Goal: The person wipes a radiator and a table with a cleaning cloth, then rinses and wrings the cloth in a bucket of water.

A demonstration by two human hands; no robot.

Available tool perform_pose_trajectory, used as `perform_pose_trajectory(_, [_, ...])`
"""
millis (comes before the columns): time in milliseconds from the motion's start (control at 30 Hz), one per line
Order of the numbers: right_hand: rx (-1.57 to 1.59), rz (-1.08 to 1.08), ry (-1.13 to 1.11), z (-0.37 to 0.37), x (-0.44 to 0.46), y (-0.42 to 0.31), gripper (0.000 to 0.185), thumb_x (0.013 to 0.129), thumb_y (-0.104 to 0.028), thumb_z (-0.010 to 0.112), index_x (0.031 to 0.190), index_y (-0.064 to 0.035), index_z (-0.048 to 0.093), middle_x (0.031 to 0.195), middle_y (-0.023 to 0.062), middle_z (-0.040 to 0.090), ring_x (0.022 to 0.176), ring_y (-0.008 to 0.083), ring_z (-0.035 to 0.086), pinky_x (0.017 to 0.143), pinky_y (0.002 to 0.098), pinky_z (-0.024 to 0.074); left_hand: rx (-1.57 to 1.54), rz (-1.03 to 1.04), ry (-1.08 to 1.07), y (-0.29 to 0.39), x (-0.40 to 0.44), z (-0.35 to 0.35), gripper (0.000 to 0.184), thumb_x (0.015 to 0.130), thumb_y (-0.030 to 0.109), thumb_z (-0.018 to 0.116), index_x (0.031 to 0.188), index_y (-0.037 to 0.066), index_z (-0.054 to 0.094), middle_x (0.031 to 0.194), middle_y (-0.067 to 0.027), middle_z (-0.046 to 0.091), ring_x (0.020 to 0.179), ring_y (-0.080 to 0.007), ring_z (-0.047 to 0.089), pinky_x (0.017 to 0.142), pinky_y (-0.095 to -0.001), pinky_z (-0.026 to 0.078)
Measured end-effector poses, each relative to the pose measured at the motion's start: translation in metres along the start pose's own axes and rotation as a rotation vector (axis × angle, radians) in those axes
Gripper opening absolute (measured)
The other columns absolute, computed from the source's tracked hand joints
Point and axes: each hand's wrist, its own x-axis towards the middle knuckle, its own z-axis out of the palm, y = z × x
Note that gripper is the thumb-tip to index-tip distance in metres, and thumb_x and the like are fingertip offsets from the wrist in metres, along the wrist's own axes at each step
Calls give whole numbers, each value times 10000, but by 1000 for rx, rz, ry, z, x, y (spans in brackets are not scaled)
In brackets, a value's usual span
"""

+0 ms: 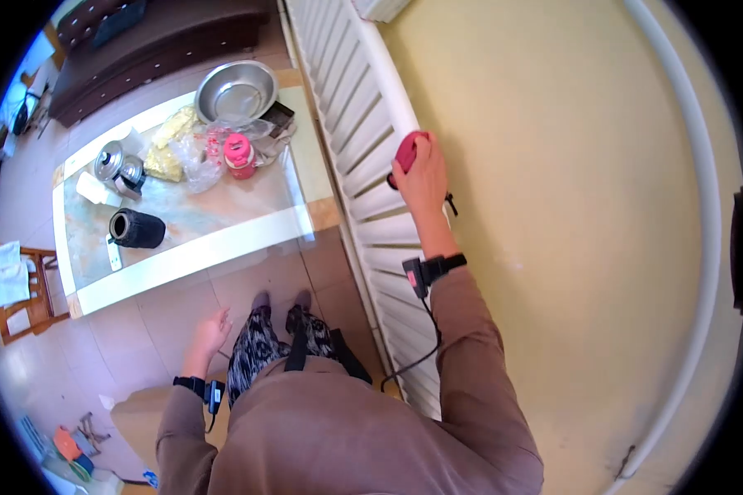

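R hand [427, 177] up on the white radiator [388, 70], R arm stretched out fwd. R grip is closed around a red cloth [407, 153], fingers curled over it; cloth sits at the radiator's top rail, wall side, approx mid-length of the visible run. Can't tell exact fold of cloth, hand covers part. Small black strap [451, 205] pokes out by the hand, wall side. L hand [212, 332] hangs low over the floor [124, 338], nothing in it, fingers loosely extended, well apart from the radiator; nearest big item is the desk [223, 214]. Both wrists have black bands w/ small modules; cable [436, 330] runs down from the R one. Desk is L of the radiator. Far end: metal basin [210, 91], pink jar [239, 157] just below it, clear plastic bag [196, 161] next to jar, yellow packet [165, 161] beside bag. L side: metal pot [109, 161]; near side: black jar [138, 229] lying tilted, mouth L, w/ white power strip [114, 254] next to it. Bkgd: dark brown sofa [157, 45] past the desk, wooden chair [48, 309] w/ white towel [7, 272] far L. Yellow wall [570, 206] on R, w/ white pipe [702, 206] along it.
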Motion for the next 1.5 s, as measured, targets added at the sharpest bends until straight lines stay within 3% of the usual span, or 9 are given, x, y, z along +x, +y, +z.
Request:
perform_pose_trajectory(133, [-16,-62,-4,47,80,-10,559,685,-184,743,1138,-74,434,1221,180,453,996,372,517,829,429,470,-7,-224,43,-9,-45,7,364,842,215,580,1174,67,550,1051,-174,633,943,-322,622,811,-375,494])
perform_pose_trajectory(233, [-139,-119,84,81,125,-14,526,677,-188,725,1111,-79,449,1132,173,478,915,356,543,702,411,514,-77,-328,94,-33,-80,33,354,846,219,578,1165,67,554,1044,-174,636,940,-319,623,810,-381,492])
perform_pose_trajectory(367, [-204,-129,100,116,178,-19,473,687,-212,700,1082,-76,479,1022,170,502,841,349,571,709,407,510,-139,-453,143,-39,-127,69,352,851,218,571,1171,72,551,1032,-171,641,939,-312,624,813,-385,490])
perform_pose_trajectory(567, [-283,-179,157,163,243,-20,467,711,-247,660,1102,-75,469,1033,186,514,815,362,589,673,435,521,-169,-673,128,-12,-183,108,353,865,260,558,1174,90,545,1001,-156,649,931,-322,624,800,-390,488])
perform_pose_trajectory(767, [-264,-232,100,152,239,-24,481,749,-261,629,1163,-101,444,1077,203,503,799,401,592,676,449,523,-297,-633,181,-37,-219,118,374,869,297,550,1190,105,533,987,-154,645,905,-329,623,774,-402,489])
perform_pose_trajectory(1000, [-320,-175,-22,109,166,-12,506,745,-287,656,1169,-108,446,1117,219,498,797,394,597,680,471,512,-111,-481,89,-119,-185,69,357,861,295,562,1167,110,549,955,-154,652,869,-324,628,755,-407,493])
perform_pose_trajectory(1067, [-295,-206,103,77,111,-2,491,752,-305,662,1157,-108,464,1124,210,500,844,386,597,716,465,504,-44,-388,14,-143,-158,20,351,859,292,566,1159,110,553,936,-157,655,855,-328,629,748,-406,494])
perform_pose_trajectory(1233, [-430,-246,19,8,-25,-8,364,785,-192,635,1129,-135,530,1361,110,394,1155,358,440,869,470,453,84,-254,9,-188,-123,-68,320,875,238,546,1159,93,563,929,-161,653,832,-329,627,739,-389,492])
perform_pose_trajectory(1500, [-655,-203,-188,-68,-167,-4,307,772,-76,580,1074,-127,561,1404,35,380,1287,309,340,993,521,325,114,-114,-69,-235,-83,-141,315,887,198,538,1174,69,557,966,-154,644,885,-287,622,778,-355,483])
